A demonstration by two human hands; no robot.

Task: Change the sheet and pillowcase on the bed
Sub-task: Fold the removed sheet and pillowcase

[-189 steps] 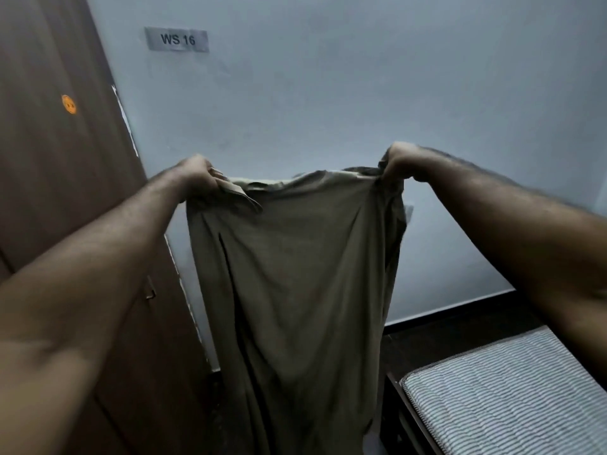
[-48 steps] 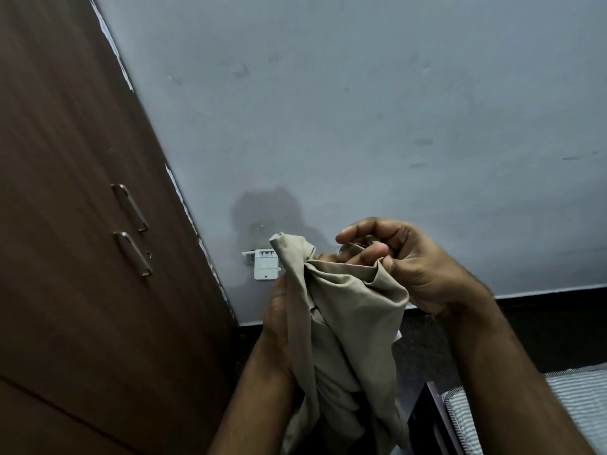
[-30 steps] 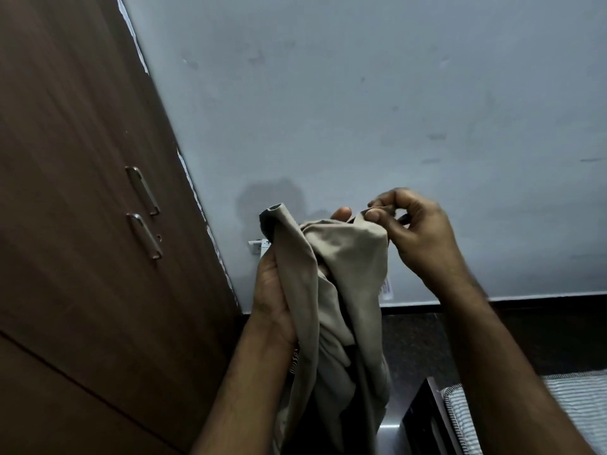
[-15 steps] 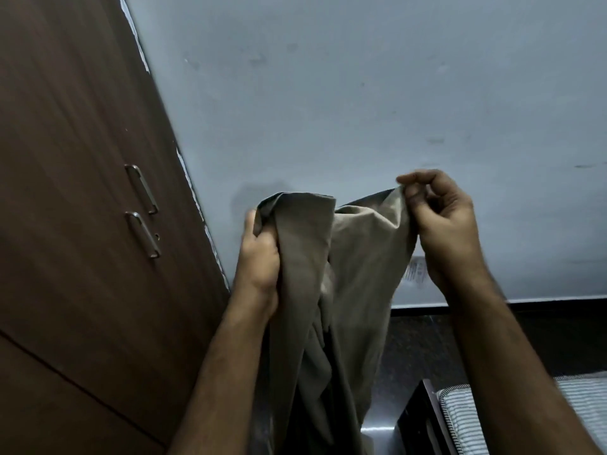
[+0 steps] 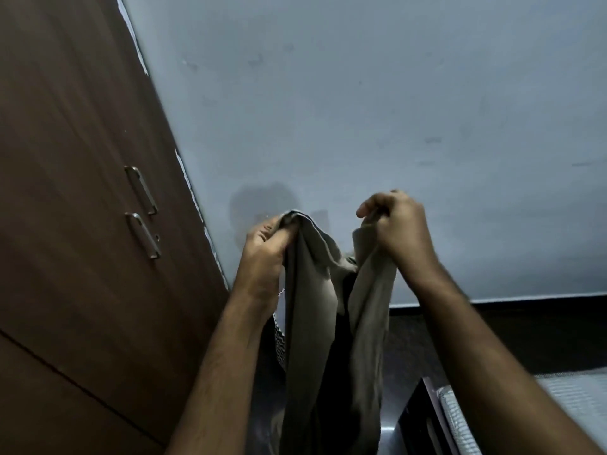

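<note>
A tan cloth [image 5: 308,290], either pillowcase or sheet, hangs in folds in front of me, its top edge gathered between both hands. My left hand [image 5: 262,254] grips the left part of that edge with curled fingers. My right hand [image 5: 397,228] pinches the right part a little higher. Between the two hands the cloth sags open into a dark gap. A bit of patterned fabric [image 5: 279,339] shows behind the cloth below my left wrist. The striped mattress [image 5: 565,399] lies at the lower right, partly hidden by my right forearm.
A brown wooden wardrobe [image 5: 82,224] with two metal handles [image 5: 143,211] fills the left side. A pale blue wall [image 5: 361,110] stands straight ahead, with a dark skirting strip [image 5: 525,310] at its base. The dark bed frame [image 5: 417,415] edges the mattress.
My hands have shifted their grip along the cloth's top edge. The cloth now parts into two hanging folds with a gap between them, where half a second ago it hung as one spread panel.
</note>
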